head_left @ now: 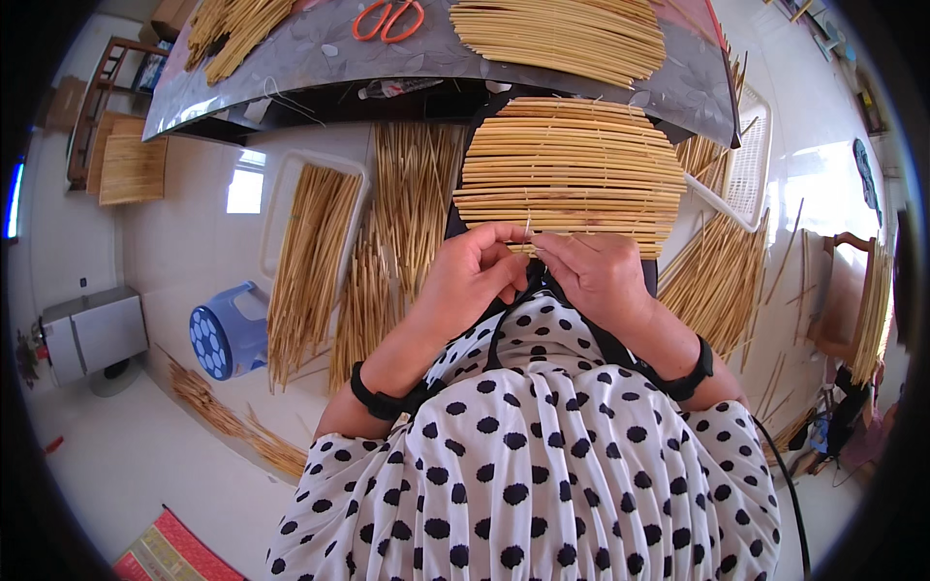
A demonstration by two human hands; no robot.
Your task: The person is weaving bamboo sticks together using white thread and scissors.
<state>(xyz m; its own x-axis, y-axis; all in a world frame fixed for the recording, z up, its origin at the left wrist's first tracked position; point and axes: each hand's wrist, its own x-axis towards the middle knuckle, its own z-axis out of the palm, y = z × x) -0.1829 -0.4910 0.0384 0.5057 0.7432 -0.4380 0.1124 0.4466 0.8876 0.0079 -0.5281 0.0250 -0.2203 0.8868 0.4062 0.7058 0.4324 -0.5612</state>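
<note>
On my lap lies a rounded mat of straw-coloured reed stalks tied side by side with thin cord. My left hand and my right hand meet at its near edge, fingertips almost touching. Between them a thin pale thread shows, rising from the edge. The left thumb and forefinger are pinched together on the thread. My right hand is also closed in a pinch at the edge stalk; what lies inside its fingers is too small to make out.
Ahead, a grey patterned table bears another reed mat, orange-handled scissors and a stalk bundle. Loose stalks lie at left, some in a white basket; a blue stool stands nearby. Another white basket is at right.
</note>
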